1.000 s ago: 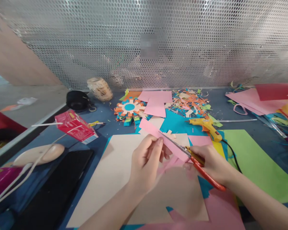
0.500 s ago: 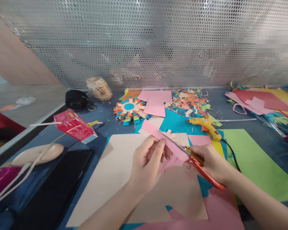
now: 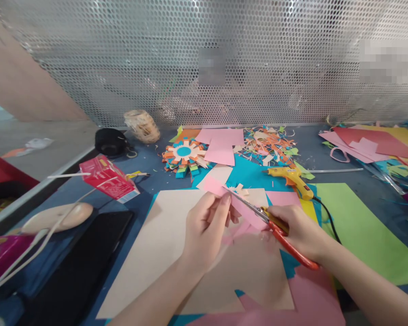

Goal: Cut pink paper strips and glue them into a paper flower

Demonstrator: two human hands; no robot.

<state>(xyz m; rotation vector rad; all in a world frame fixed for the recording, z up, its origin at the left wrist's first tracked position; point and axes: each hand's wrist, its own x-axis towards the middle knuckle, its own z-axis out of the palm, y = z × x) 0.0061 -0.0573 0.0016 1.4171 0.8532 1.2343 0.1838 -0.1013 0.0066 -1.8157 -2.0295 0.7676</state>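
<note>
From here, all the places make sense off the cream sheet point(image 3: 149, 253) on the tabletop point(image 3: 149, 165). Over its far right part is the pink strip point(image 3: 250, 216), held up, long axis on a slant: one end toward the sheet's far edge, the other toward its right side. L hand point(image 3: 207, 222) has it, thumb & fingers pinched narrow on the strip's near side. R hand point(image 3: 294, 222), over the sheet's right edge, has its fingers wrapped round the scissors point(image 3: 281, 235).

Key relation: blades run approx. parallel w/ the strip's long axis, tips pointing away past the L thumb, so the L hand is nearer the tips, R hand nearer the strip's right end. Blades look nearly closed; can't tell if paper's btwn them.

Beyond the sheet's far edge: paper flower point(image 3: 183, 152) to the left, hot-glue gun point(image 3: 294, 179) to the right. Phone point(image 3: 85, 258) is left of the sheet, green sheet point(image 3: 363, 231) right of it.
</note>
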